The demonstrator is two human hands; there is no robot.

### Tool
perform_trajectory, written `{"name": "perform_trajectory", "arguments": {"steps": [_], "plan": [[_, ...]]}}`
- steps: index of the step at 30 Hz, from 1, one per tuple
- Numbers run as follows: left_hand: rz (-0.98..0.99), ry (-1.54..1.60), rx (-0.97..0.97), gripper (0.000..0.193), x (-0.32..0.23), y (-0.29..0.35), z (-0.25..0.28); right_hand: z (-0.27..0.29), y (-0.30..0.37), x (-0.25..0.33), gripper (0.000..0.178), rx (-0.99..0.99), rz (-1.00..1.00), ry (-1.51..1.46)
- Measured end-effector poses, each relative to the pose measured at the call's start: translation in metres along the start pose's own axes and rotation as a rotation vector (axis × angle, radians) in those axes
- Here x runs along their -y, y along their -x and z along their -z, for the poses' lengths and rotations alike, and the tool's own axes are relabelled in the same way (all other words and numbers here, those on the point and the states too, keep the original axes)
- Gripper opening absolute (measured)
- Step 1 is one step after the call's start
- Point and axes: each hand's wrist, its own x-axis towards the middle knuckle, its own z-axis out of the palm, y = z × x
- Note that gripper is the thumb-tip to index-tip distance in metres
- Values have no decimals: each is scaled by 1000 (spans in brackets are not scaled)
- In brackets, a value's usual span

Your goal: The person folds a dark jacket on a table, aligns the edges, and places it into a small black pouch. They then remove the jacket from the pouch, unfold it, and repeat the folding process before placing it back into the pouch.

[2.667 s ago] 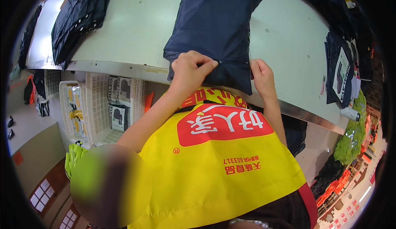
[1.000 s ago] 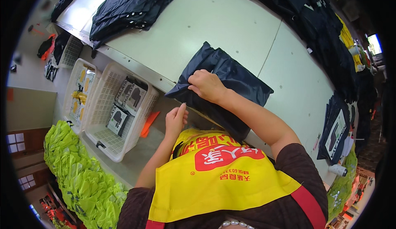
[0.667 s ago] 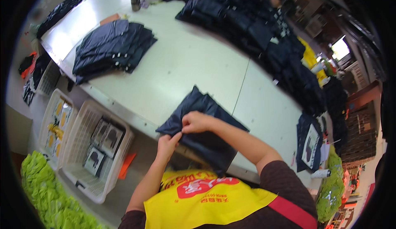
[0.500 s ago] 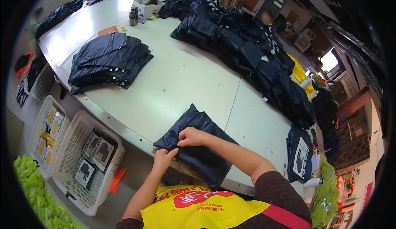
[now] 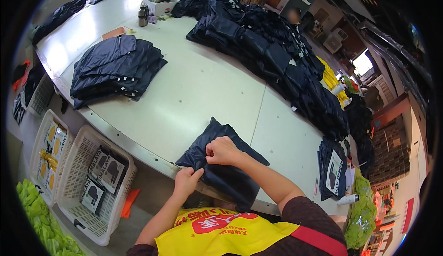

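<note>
A piece of shiny dark navy fabric (image 5: 228, 187), shaped like a flat pouch, lies at the table's front edge and partly hangs over it. At its near left edge, my left hand (image 5: 187, 182) pinches the cloth between thumb and fingers. My right hand (image 5: 224, 151) is closed just above and to the right, its curled fingertips at the fabric's surface. Whether they grip cloth or something small is hidden. Creases run through the fabric around both hands.
A stack of navy fabric pieces (image 5: 117, 67) lies left on the pale table (image 5: 203, 80); a long heap (image 5: 263, 48) covers the far right. Labelled dark packs (image 5: 332, 168) lie right. White baskets (image 5: 131, 168) stand below left. A flask (image 5: 143, 15) stands farther back.
My right hand has lifted slightly away from my left, opening a small gap between their fingertips. The left still pinches the fabric edge. The whole view has shifted a little.
</note>
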Motion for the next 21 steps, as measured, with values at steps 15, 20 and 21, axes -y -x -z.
{"name": "perform_trajectory", "arguments": {"steps": [15,20,21], "plan": [[-498,201,67,45,-58,23,-29,1,48,-20,9,-449,-137,101],[-568,221,107,45,-53,25,-34,-6,16,-81,12,-316,-163,138],[-625,182,117,42,-46,24,-34,-13,10,-93,13,-291,-191,142]]}}
